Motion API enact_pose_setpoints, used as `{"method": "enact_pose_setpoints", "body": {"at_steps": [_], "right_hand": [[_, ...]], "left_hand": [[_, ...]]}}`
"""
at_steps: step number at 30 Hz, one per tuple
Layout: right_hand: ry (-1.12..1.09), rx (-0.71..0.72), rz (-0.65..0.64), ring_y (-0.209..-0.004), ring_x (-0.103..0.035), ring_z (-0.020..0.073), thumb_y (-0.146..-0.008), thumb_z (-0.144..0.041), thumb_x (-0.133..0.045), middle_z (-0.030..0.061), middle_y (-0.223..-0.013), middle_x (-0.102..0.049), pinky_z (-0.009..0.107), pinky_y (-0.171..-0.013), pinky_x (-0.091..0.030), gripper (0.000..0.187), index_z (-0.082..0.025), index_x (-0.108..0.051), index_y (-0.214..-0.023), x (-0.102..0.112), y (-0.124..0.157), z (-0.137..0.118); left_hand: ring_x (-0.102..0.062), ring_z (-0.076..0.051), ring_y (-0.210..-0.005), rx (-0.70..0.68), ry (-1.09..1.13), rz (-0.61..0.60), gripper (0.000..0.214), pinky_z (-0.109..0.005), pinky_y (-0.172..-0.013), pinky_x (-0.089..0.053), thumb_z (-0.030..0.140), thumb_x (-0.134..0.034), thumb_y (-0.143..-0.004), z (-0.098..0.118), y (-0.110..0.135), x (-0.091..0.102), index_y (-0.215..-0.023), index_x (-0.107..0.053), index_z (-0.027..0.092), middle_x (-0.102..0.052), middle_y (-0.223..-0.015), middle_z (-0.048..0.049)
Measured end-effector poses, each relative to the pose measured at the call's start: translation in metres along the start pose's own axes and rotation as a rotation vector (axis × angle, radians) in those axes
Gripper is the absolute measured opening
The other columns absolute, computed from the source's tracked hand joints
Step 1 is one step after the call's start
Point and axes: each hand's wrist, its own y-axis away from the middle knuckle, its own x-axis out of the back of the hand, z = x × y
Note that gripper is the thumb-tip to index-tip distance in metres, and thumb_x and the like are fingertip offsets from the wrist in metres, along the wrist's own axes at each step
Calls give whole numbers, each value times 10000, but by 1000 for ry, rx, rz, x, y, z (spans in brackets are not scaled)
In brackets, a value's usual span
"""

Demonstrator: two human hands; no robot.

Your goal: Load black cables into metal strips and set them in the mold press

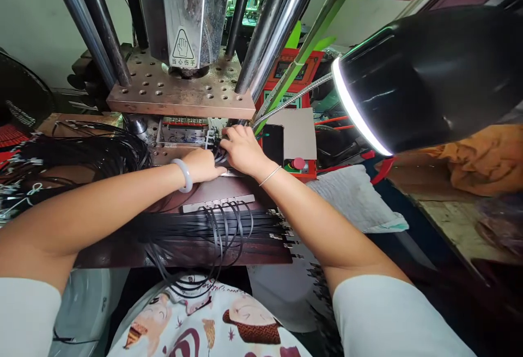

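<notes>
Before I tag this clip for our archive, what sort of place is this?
Probably a small factory workstation: a vertical press with a hand-hazard sticker, bundles of black cables and a work lamp.

Lamp (425,73) glares right; edges warped, bench dim.

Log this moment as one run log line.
left hand: touching black cables at mold | right hand: gripping same cables | press plate: raised above hands | lamp: lit

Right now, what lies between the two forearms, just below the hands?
In the head view, a pale bar with black cables looping from it, on the dark worktop.
</notes>
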Motion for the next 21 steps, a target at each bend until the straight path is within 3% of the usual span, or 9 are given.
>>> {"method": "enact_pose_setpoints", "body": {"at_steps": [3,6,8,10,12,14,16,18,21], "right_hand": [[-56,-168,65,-1049,-491,329,-875,-212,-467,184,-1100,-613,465,-872,-396,265,-107,-623,-1061,2,7,8],[-142,-276,164,-1022,-530,330,-835,-203,-487,189,-1081,-639,471,-881,-419,339,-87,-593,-1135,10,25,15],[-188,-298,274,-1079,-535,337,-853,-271,-487,192,-1151,-632,491,-931,-413,394,-97,-564,-1198,15,39,16],[-226,-214,353,-1192,-502,346,-850,-389,-514,192,-1279,-581,510,-1001,-383,516,-118,-508,-1289,20,46,7],[-261,-84,371,-1284,-449,348,-816,-478,-547,183,-1386,-512,512,-1049,-354,659,-133,-441,-1367,26,41,-12],[-297,-46,339,-1244,-498,332,-818,-464,-536,176,-1347,-553,477,-1018,-394,645,-139,-448,-1369,32,28,-32],[-298,-146,239,-1025,-625,293,-843,-354,-493,147,-1112,-686,405,-867,-472,469,-160,-551,-1266,39,19,-46],[-212,-321,112,-772,-660,259,-838,-257,-466,107,-816,-719,338,-691,-468,344,-174,-642,-1121,46,32,-45],[-35,-583,28,-635,-644,266,-848,-246,-434,109,-676,-690,332,-579,-411,319,-190,-688,-1032,52,103,-18]], "left_hand": [[-657,-369,-973,36,-22,10,292,-388,-804,-505,275,-616,-764,5,-11,-1,-933,-703,53,-687,-999,-254],[-668,-295,-963,35,31,59,185,-342,-839,-506,241,-560,-800,-2,-8,10,-853,-683,114,-708,-950,-176],[-683,-221,-861,49,302,45,168,-303,-784,-525,236,-496,-850,-7,2,23,-834,-632,138,-706,-893,-127],[-654,-159,-673,71,763,-69,117,-265,-648,-527,223,-482,-867,-7,17,37,-837,-566,147,-675,-777,-89],[-524,-101,-474,53,1117,-272,59,-210,-474,-441,210,-528,-846,1,32,49,-839,-531,152,-584,-624,-31],[-341,-55,-380,-6,1155,-473,68,-167,-375,-285,211,-570,-817,12,49,58,-822,-536,152,-447,-517,29],[-243,-39,-379,-50,1079,-555,117,-157,-358,-185,246,-593,-808,18,70,65,-769,-533,154,-339,-482,59],[-226,-34,-402,-91,1041,-469,244,-159,-371,-173,334,-620,-815,11,97,74,-701,-486,165,-286,-487,67],[-266,-21,-445,-51,968,-51,397,-150,-423,-232,494,-534,-890,-26,141,92,-683,-448,166,-316,-537,53]]}}
